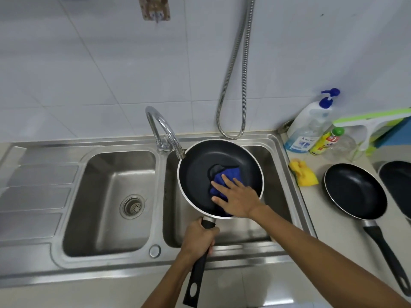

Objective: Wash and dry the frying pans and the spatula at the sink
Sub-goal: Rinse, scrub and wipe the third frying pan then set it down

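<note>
left hand (199, 237) clenched on handle of frying pan (200, 174), held above right basin (274, 167) | right hand (238, 196), fingers straight, pressed blue cloth (225, 175) inside it | second pan (353, 192) sat at 3 o'clock on counter (315, 205)

Black coating and a silver rim are recorded on the round non-stick frying pan (200, 174) over the grey stainless-steel sink (66, 143). The crumpled cloth (230, 171) inside is found deep blue. The second round frying pan (353, 190) is black; the soft sponge (303, 173), yellow.
</note>
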The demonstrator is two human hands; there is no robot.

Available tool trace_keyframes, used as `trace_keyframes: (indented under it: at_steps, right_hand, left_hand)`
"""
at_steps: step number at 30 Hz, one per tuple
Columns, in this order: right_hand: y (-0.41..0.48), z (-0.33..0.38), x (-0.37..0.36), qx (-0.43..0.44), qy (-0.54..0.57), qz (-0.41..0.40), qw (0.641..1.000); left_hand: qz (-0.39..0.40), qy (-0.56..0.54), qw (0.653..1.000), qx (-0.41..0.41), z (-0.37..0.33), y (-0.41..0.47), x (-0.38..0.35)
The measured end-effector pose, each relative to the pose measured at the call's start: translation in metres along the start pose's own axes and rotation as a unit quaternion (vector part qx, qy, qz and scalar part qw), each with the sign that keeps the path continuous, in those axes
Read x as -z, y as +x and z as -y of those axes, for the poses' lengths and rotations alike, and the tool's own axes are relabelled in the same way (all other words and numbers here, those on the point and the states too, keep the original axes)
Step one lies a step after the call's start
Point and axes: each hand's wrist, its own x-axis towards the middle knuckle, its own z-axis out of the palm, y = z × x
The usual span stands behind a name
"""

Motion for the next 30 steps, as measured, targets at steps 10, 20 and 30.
trace_keyframes:
  at_steps: [10,20,30]
  right_hand:
    - [0.028,0.015,-0.005,0.032,-0.017,-0.018,0.999]
    - [-0.008,0.006,-0.017,0.061,0.089,-0.026,0.994]
    - [0.098,-0.025,0.025,-0.013,-0.045,-0.059,0.997]
  left_hand:
    - [-0.010,-0.008,1.000,-0.002,-0.002,-0.002,0.006]
    - [0.027,0.001,1.000,-0.010,-0.008,0.000,-0.002]
    - [0.030,-0.010,0.999,0.009,-0.010,-0.014,-0.013]
